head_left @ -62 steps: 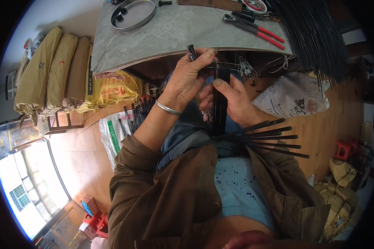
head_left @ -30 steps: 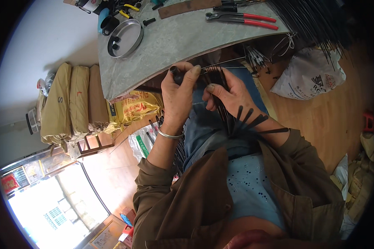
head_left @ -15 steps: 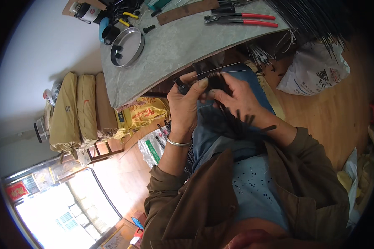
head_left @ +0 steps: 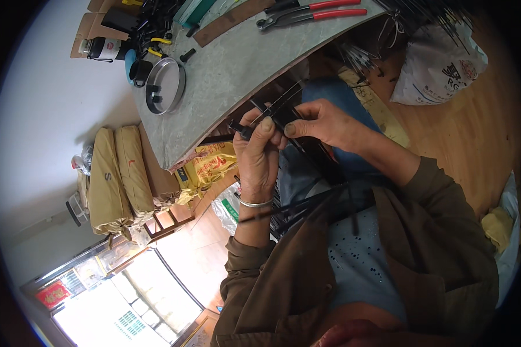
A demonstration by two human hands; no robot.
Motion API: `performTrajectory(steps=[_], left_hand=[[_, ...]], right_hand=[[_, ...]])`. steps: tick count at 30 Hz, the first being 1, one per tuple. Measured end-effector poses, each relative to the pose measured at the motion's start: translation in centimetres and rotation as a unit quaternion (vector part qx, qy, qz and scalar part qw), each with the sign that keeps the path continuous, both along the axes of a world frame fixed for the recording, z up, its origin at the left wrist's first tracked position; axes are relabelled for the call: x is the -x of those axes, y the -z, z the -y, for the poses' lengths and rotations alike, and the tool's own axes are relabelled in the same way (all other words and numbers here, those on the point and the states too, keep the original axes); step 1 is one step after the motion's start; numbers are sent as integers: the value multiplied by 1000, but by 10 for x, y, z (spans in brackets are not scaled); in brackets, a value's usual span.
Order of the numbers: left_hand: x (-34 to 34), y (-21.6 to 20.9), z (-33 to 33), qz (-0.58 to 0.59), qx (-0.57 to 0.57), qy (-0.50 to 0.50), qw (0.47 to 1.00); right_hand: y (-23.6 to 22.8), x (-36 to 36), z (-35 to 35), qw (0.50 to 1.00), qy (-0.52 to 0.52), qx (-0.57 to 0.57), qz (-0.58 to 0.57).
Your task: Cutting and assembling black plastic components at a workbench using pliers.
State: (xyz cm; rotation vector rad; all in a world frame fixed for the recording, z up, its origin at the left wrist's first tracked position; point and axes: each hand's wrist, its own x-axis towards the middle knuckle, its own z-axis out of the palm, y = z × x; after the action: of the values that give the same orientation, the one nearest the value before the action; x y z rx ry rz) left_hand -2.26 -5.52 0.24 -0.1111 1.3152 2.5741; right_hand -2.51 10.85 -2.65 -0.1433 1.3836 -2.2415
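Just below the table edge, my left hand (head_left: 256, 156) is closed, with a small black knobbed plastic piece (head_left: 241, 130) jutting out on its left side. Against its thumb and fingers lies the upper end of a bundle of long, thin black strips (head_left: 318, 159). My right hand (head_left: 330, 124) pinches the same bundle from the right, its thumb pressed near my left thumb. Thin metal rods (head_left: 283, 103) slant up and right from between the hands. The strips' loose ends fan out over my lap, blurred. How rods and strips join is hidden by my fingers.
The grey table (head_left: 226, 75) carries red-handled pliers (head_left: 312, 14), a round metal dish (head_left: 179, 87) with black pieces, and a brown strip (head_left: 231, 23). A white sack (head_left: 440, 69) stands on the floor at right. Wrapped tan bundles (head_left: 110, 179) stand at left.
The strip bundle has swung, its loose ends now spreading left and downward. The metal rods have tilted more steeply. My right hand has shifted slightly, and the whole view has turned.
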Motion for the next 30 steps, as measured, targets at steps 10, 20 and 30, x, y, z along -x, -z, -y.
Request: performTrajectory(steps=[10, 20, 30], left_hand=[[-8, 2, -5, -28, 61, -42, 997], [-18, -3, -8, -36, 44, -26, 998], [-15, -27, -6, 15, 182, -22, 983]], right_hand=[[-8, -1, 1, 999, -11, 5, 38], [1, -7, 1, 994, -18, -68, 80], [-29, -9, 8, 997, 51, 48, -32]])
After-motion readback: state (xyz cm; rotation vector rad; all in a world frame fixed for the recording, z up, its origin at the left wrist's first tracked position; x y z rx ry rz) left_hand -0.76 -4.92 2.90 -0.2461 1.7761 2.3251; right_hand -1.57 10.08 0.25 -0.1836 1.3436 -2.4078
